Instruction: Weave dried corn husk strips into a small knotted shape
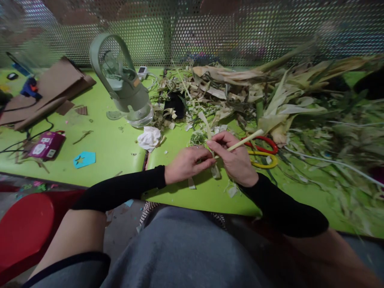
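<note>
My left hand (192, 163) is closed in a pinch on a pale strip of corn husk (205, 120); its other end hangs below the fingers. Meeting it fingertip to fingertip, my right hand (237, 161) is closed on a slim pale green stick (250, 138) that slants up to the right. Whether the strip wraps around the stick's lower end I cannot tell, since the fingers cover it. Just right of that hand lie scissors (264, 160) with one red and one yellow handle loop. Fine green shreds (198, 138) lie behind the left fingers.
Corn husks (222, 86) are heaped along the back, with a large husk bundle (282, 116) at right. A pale green water bottle (129, 88) stands left, near crumpled tissue (149, 139). A purple box (46, 145), blue paper (84, 159) and cardboard (54, 90) lie farther left.
</note>
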A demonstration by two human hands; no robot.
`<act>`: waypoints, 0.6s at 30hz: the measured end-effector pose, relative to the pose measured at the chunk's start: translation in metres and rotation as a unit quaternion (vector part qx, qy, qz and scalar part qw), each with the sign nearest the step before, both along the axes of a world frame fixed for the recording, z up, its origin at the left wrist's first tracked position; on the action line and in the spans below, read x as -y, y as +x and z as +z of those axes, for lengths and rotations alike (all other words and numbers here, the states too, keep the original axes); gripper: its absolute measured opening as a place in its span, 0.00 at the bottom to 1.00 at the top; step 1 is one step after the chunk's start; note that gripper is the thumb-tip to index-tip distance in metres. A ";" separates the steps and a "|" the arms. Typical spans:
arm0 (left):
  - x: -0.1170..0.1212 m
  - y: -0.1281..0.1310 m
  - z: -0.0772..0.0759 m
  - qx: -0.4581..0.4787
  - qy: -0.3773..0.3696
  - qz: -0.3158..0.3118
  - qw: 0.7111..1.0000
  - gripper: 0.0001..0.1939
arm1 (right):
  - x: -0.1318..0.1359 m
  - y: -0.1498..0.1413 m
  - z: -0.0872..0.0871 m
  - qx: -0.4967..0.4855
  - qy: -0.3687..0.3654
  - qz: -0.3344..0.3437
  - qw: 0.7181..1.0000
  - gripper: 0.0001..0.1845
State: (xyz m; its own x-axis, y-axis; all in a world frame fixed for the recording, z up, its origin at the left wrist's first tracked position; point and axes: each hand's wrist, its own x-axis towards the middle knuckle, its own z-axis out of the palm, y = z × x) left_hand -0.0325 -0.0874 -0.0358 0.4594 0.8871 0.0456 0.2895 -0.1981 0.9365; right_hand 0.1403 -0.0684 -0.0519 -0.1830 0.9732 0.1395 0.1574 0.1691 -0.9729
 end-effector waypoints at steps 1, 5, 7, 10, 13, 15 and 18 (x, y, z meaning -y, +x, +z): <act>0.000 0.000 0.000 0.013 -0.023 0.006 1.000 0.11 | -0.001 0.000 0.001 -0.010 -0.007 -0.001 1.000 0.13; -0.002 -0.001 -0.003 0.138 -0.173 0.023 0.975 0.09 | -0.006 0.001 0.010 -0.057 -0.050 0.000 0.997 0.24; -0.005 -0.002 -0.005 0.209 -0.250 0.023 0.945 0.08 | -0.009 0.003 0.013 -0.060 -0.074 0.005 0.995 0.29; -0.010 -0.004 -0.008 0.283 -0.337 0.009 0.898 0.08 | -0.010 0.005 0.015 -0.042 -0.089 0.014 0.995 0.30; -0.016 -0.005 -0.011 0.321 -0.399 -0.027 0.858 0.09 | -0.010 0.007 0.016 -0.021 -0.095 0.045 0.994 0.30; -0.017 -0.005 -0.013 0.325 -0.425 -0.064 0.842 0.09 | -0.009 0.007 0.018 -0.002 -0.099 0.076 0.992 0.31; -0.016 -0.006 -0.014 0.322 -0.426 -0.087 0.841 0.10 | -0.009 0.008 0.019 0.027 -0.112 0.106 0.988 0.30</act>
State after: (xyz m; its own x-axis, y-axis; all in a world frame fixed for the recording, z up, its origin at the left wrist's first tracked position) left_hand -0.0389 -0.0710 -0.0493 0.7086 0.6461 -0.2837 -0.2956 0.6368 0.7122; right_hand 0.1482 -0.0599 -0.0332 -0.3869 0.9176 -0.0911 0.1936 -0.0157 -0.9810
